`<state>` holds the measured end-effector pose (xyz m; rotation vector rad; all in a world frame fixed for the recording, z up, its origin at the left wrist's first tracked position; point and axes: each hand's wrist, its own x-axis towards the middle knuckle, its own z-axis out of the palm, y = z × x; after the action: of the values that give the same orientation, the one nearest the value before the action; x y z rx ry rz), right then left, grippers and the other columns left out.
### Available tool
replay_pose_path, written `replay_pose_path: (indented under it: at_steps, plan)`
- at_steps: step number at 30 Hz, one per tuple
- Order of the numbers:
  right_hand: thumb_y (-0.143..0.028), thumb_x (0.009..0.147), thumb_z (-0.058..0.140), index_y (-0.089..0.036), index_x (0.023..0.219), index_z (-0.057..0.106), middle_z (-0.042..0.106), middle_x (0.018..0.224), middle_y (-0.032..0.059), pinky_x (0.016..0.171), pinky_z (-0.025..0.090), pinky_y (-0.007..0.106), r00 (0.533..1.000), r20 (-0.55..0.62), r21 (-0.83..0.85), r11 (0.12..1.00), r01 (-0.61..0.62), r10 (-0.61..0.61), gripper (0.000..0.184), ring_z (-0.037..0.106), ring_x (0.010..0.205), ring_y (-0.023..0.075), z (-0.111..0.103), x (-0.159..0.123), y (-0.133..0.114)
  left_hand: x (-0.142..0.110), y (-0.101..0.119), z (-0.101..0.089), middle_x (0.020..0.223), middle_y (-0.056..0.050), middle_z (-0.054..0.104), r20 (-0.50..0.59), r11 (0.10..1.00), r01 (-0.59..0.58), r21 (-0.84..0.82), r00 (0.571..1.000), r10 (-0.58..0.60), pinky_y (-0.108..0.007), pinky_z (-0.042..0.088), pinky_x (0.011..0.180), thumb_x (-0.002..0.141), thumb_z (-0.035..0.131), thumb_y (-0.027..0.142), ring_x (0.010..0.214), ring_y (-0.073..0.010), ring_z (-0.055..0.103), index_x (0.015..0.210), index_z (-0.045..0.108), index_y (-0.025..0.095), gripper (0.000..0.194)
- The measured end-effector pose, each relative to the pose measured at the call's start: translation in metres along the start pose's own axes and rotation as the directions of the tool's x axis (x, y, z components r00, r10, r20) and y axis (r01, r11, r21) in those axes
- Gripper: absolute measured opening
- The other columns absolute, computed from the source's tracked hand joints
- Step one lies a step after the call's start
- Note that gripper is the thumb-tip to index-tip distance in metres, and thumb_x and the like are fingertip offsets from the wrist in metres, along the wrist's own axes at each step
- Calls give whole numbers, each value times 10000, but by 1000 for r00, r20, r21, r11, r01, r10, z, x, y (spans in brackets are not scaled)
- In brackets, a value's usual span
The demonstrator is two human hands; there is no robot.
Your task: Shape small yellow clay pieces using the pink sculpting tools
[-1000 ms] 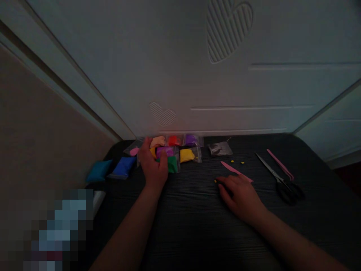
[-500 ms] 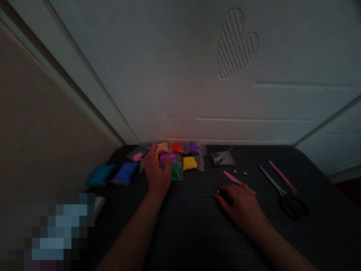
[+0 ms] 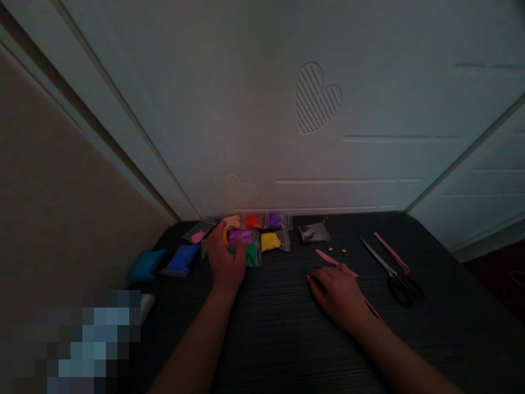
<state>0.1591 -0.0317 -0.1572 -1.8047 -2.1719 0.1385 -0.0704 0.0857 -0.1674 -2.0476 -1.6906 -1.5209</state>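
My left hand (image 3: 225, 258) rests over small clear bags of coloured clay, thumb and fingers apart. Beside its thumb lies the green clay bag (image 3: 249, 255), with the magenta clay bag (image 3: 241, 237) just above; an orange one is mostly covered by the fingers. On the dark table, my right hand (image 3: 334, 290) has thumb and index finger closed around a small yellow clay piece (image 3: 308, 276). A pink plastic knife (image 3: 326, 256) lies just beyond the right hand, partly hidden by it. Two more tiny yellow pieces (image 3: 330, 249) sit past the knife. A thin pink stick (image 3: 374, 309) shows beside the right wrist.
Scissors (image 3: 391, 273) and a pink curved-end tool (image 3: 391, 253) lie at right. The yellow clay bag (image 3: 270, 241) and a grey bag (image 3: 314, 233) are mid-table. Blue (image 3: 180, 260) and teal (image 3: 147, 265) packets sit left. A white panelled surface (image 3: 262, 137) rises behind the table.
My right thumb and index finger have closed on the small yellow piece, which lay at the fingertips before. My left hand stays over the bags. The camera view has shifted slightly.
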Motion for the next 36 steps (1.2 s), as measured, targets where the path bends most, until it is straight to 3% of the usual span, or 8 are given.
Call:
replay_pose_path:
  at_steps: [7,23,36]
  plan:
    - [-263,844,405,-234,900,560,634,812,-1,784,302,325,999,33,50,999,7,-8,167,555,812,159,-5,-1,-1,-6,8,-6,1119,-156,488,26,998,-51,30,998,50,-402,334,911,740,499,209,1049,-251,431,1207,375,89,498]
    - [-271,832,432,-234,1026,537,634,893,17,797,313,334,999,52,168,986,-1,-8,224,557,812,152,-7,-7,9,-6,4,-2,1093,-118,498,61,1000,-9,-5,998,10,-384,371,877,723,511,192,1024,-234,449,1168,413,125,461]
    - [-274,833,413,-222,1071,544,614,811,27,733,292,327,994,99,54,997,48,-53,276,534,752,154,-7,-7,9,-4,11,-4,1058,-97,517,78,999,-3,-39,997,6,-355,384,863,731,499,179,1012,-217,462,1096,461,130,370]
